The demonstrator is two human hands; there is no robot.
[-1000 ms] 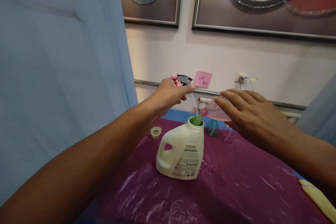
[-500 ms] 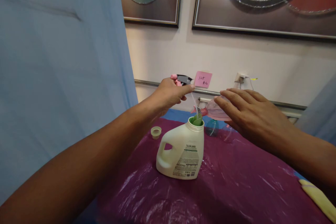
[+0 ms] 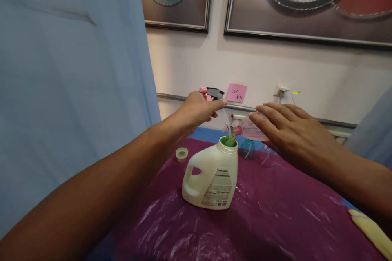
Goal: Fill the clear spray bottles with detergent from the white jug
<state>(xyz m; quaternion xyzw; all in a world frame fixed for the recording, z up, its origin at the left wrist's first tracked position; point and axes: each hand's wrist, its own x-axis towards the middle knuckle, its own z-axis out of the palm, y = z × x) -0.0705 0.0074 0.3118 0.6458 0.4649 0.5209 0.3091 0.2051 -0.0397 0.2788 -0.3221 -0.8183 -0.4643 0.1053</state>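
Observation:
A pink and grey spray trigger head (image 3: 214,93) is in the grip of my left hand (image 3: 200,108), its pale tube hanging down toward the jug's mouth. My right hand (image 3: 284,126) is wrapped round a clear pink spray bottle (image 3: 252,128), tilted on its side with its neck pointing left, just over the jug's opening. Upright below stands a cream detergent jug (image 3: 211,175) with a printed label and a green spout inside its open mouth. Whether liquid runs from the bottle I cannot tell.
A small pale yellow cap (image 3: 181,154) lies left of the jug. Behind it stand a teal spray bottle (image 3: 247,149) and another clear bottle. A yellow cloth (image 3: 369,228) rests on the right of the purple plastic sheet (image 3: 275,212). A blue curtain (image 3: 76,69) hangs at left.

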